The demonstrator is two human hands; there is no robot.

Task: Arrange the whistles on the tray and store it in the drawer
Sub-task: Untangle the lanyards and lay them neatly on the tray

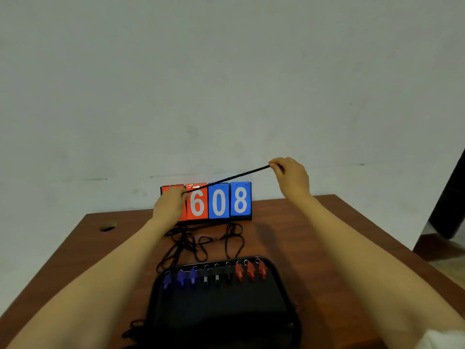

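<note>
A black tray (221,308) lies on the brown table near me. Along its far edge sits a row of whistles: three blue whistles (180,277) at the left, three black whistles (217,275) in the middle, three red whistles (250,271) at the right. Their black cords (201,241) trail in a tangle over the table behind the tray. My left hand (171,206) and my right hand (293,177) each pinch one end of a black cord (227,178), held taut in the air above the table.
A flip scoreboard (219,201) with red and blue number cards stands at the table's far edge against the white wall. A cable hole (108,226) is in the table's far left corner. More cord (133,329) hangs by the tray's near left corner.
</note>
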